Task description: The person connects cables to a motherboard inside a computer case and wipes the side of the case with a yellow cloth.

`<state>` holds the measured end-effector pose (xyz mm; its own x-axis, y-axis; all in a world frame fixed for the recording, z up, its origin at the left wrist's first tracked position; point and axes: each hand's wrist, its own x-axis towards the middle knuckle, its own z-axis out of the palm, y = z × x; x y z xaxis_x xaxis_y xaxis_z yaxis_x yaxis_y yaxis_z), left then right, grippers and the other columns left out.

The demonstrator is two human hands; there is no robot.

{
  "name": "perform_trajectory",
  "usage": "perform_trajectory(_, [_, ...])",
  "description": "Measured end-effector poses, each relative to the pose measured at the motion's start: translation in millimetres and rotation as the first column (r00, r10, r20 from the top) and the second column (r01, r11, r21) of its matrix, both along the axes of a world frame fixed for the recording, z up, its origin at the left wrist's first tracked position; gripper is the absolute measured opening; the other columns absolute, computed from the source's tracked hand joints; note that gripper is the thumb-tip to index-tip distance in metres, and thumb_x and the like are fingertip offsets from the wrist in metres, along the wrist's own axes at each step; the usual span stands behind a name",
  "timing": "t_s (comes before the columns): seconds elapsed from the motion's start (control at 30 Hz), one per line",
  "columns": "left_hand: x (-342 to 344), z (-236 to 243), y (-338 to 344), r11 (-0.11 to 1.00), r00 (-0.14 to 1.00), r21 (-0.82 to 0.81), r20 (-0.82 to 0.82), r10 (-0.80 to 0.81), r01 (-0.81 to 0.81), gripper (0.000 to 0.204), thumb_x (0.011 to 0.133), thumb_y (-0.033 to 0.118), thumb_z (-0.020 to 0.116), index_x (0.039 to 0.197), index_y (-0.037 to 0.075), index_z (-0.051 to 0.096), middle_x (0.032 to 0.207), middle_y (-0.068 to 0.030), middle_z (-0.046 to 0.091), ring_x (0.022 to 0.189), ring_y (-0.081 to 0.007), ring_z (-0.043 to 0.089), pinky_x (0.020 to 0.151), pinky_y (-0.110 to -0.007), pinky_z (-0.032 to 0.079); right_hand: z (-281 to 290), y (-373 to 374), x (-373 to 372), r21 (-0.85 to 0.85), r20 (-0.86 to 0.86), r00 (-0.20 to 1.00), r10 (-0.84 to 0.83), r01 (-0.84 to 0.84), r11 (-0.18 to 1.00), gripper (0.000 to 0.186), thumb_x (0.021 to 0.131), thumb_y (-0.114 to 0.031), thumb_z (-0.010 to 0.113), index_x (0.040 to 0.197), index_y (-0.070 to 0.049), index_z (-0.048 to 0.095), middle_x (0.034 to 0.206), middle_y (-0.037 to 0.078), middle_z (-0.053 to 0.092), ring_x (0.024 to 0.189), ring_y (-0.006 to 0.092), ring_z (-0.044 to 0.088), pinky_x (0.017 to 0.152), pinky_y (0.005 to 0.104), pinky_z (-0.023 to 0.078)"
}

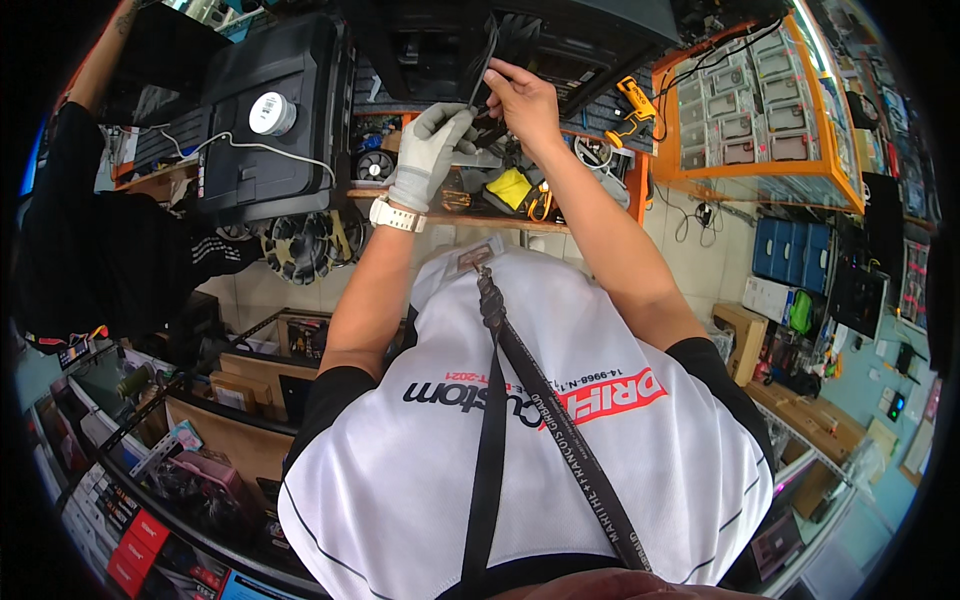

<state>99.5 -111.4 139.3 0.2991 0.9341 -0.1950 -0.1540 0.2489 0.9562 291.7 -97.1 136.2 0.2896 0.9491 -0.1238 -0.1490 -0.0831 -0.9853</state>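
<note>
A bundle of thin black cables (486,58) hangs down in front of an open black computer case (620,40). My right hand (526,102), bare, pinches the cables between thumb and fingers. Just left of it and slightly lower, my left hand (434,143) wears a light grey work glove and has its fingertips closed on the cables' lower part. The exact ends between the fingers are too small to make out. A white watch (397,216) sits on my left wrist. Below both hands is an open drawer (455,205) holding tools and a yellow item (510,188).
A large black hard case (265,170) stands to the left, with a round white tub (272,114) and a white cable on it. A yellow-black tool (632,110) lies right of the computer case. Farther right stands an orange-framed cabinet (750,110). Another person's arm (75,180) is at far left.
</note>
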Motion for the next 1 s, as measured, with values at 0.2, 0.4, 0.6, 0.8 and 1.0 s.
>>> perform_trajectory(0.2, [-4,7,-2,1.0,1.0,-0.016,0.001,-0.004,0.004,0.025,0.111,0.017,0.076,0.126,-0.003,0.08,0.095,-0.0065,0.079,0.075,-0.0103,0.072,0.073,-0.028,0.063,-2,15,-2,0.043,-0.081,0.987,-0.136,0.14,0.989,0.032,0.104,-0.019,0.085,0.129,0.001,0.084,0.076,0.003,0.077,0.064,0.0095,0.069,0.059,0.0273,0.056])
perform_trajectory(0.4, [-9,17,-9,0.998,0.997,-0.064,0.074,-0.008,0.012,0.024,0.112,0.018,0.075,0.123,-0.003,0.08,0.092,-0.0059,0.078,0.075,-0.01,0.072,0.071,-0.027,0.062,6,13,-8,0.043,0.093,0.974,-0.207,0.204,0.978,0.016,0.102,-0.013,0.084,0.105,0.002,0.083,0.078,0.002,0.077,0.059,0.009,0.066,0.057,0.0267,0.055])
perform_trajectory(0.6, [-4,5,1,0.974,0.976,-0.091,0.073,-0.203,0.209,0.027,0.115,0.024,0.069,0.126,0.001,0.077,0.095,-0.005,0.079,0.079,-0.0106,0.072,0.073,-0.027,0.058,-25,-21,37,-0.003,0.032,0.999,0.032,-0.032,0.999,0.009,0.1,-0.005,0.074,0.094,0.0,0.079,0.082,0.001,0.075,0.071,0.0092,0.068,0.067,0.0261,0.054])
perform_trajectory(0.8, [53,-57,6,0.988,0.989,-0.049,0.029,-0.145,0.147,0.029,0.114,0.023,0.074,0.129,-0.001,0.079,0.1,-0.0049,0.081,0.092,-0.0118,0.074,0.088,-0.03,0.061,-53,-111,69,0.146,0.212,0.962,0.171,-0.204,0.968,0.022,0.109,-0.014,0.065,0.098,0.003,0.074,0.092,0.007,0.075,0.087,0.0128,0.07,0.08,0.0298,0.056])
perform_trajectory(1.0, [85,-59,11,0.996,0.961,0.068,-0.271,-0.044,0.065,0.03,0.112,0.025,0.076,0.126,-0.001,0.083,0.108,-0.0031,0.084,0.098,-0.0083,0.072,0.087,-0.027,0.058,-57,-155,64,-0.155,0.027,0.99,0.137,-0.131,0.979,0.079,0.125,-0.057,0.034,0.113,0.008,0.077,0.076,0.007,0.066,0.072,0.0164,0.061,0.073,0.0336,0.048])
